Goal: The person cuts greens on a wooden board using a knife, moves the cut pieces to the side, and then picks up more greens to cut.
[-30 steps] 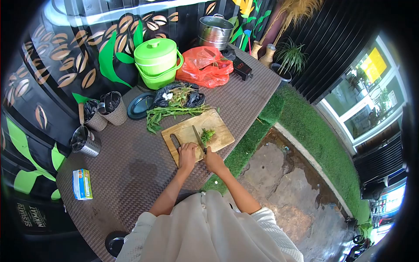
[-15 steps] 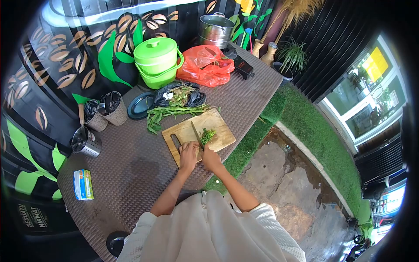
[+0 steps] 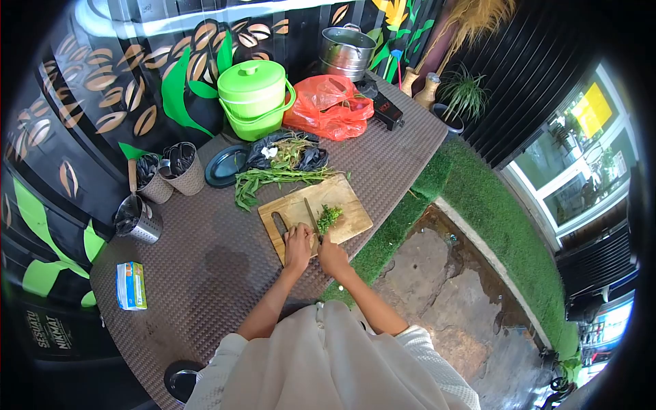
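A wooden cutting board lies at the table's near edge. My right hand is wrapped round the handle of a knife, whose blade points away from me across the board. Just right of the blade sits a small heap of chopped green leaves. My left hand rests on the board left of the knife, fingers bent and pressed together; what lies under them is hidden. Beyond the board stretches a bunch of long leafy green stems.
Behind the stems are a black plastic bag with trimmings and a dark plate. Farther back stand a lime-green lidded bucket, a red plastic bag and a steel pot. Utensil holders and a small packet are at left.
The camera view has shifted slightly, so the table's things appear a little farther right. Both hands and the knife keep nearly the same place on the board.
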Demonstrator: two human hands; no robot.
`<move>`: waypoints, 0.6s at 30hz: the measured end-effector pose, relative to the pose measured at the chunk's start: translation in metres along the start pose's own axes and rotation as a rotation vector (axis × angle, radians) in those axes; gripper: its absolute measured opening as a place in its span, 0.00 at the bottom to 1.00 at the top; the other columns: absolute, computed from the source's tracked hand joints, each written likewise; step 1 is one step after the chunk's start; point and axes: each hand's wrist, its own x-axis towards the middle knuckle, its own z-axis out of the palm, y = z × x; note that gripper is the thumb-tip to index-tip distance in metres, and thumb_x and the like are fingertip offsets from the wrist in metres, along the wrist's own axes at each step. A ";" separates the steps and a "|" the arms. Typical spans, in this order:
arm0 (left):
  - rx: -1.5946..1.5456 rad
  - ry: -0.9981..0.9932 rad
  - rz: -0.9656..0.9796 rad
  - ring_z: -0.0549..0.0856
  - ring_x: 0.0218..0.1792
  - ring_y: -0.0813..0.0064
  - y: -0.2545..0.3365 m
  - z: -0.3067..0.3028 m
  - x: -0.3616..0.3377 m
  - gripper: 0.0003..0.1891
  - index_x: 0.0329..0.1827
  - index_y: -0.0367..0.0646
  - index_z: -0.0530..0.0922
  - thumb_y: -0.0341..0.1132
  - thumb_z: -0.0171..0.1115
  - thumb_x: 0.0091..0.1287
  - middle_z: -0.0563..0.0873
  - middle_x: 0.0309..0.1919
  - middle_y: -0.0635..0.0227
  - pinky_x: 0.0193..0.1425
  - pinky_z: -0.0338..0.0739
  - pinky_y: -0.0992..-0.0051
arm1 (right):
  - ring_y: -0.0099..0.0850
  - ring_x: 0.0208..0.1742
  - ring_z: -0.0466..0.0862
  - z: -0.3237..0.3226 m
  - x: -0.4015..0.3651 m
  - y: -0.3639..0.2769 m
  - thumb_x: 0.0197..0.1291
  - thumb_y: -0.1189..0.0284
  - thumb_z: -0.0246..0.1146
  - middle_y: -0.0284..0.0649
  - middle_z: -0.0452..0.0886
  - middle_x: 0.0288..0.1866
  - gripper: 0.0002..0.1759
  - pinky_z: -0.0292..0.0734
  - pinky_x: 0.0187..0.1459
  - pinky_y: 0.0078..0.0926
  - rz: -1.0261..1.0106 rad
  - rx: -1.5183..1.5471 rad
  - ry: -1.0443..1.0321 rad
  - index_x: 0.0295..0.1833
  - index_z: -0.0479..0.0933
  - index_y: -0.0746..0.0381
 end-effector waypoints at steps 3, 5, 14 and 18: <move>0.003 0.003 0.006 0.78 0.37 0.58 0.000 0.000 0.002 0.06 0.38 0.41 0.69 0.24 0.57 0.63 0.79 0.30 0.62 0.50 0.65 0.63 | 0.58 0.41 0.82 0.012 -0.013 -0.006 0.64 0.67 0.50 0.62 0.81 0.37 0.18 0.77 0.43 0.53 0.037 0.007 0.019 0.53 0.60 0.68; 0.011 0.002 0.015 0.77 0.37 0.58 0.002 -0.002 0.002 0.06 0.38 0.41 0.68 0.24 0.57 0.62 0.79 0.30 0.62 0.50 0.65 0.63 | 0.59 0.41 0.82 0.015 -0.012 -0.005 0.64 0.67 0.50 0.62 0.81 0.37 0.18 0.77 0.43 0.54 0.050 0.016 0.036 0.53 0.60 0.68; -0.003 0.009 0.016 0.77 0.36 0.58 0.002 -0.002 0.002 0.07 0.35 0.42 0.67 0.24 0.57 0.62 0.79 0.28 0.63 0.48 0.66 0.62 | 0.58 0.41 0.82 0.016 -0.009 -0.005 0.66 0.66 0.49 0.63 0.81 0.37 0.18 0.77 0.42 0.52 0.000 0.004 0.051 0.52 0.60 0.68; 0.007 0.004 0.027 0.79 0.36 0.58 0.003 -0.003 -0.003 0.05 0.34 0.40 0.69 0.24 0.58 0.61 0.79 0.29 0.62 0.45 0.70 0.63 | 0.58 0.39 0.83 0.016 -0.007 -0.003 0.66 0.64 0.50 0.63 0.81 0.36 0.19 0.78 0.41 0.52 0.009 0.002 0.056 0.52 0.61 0.69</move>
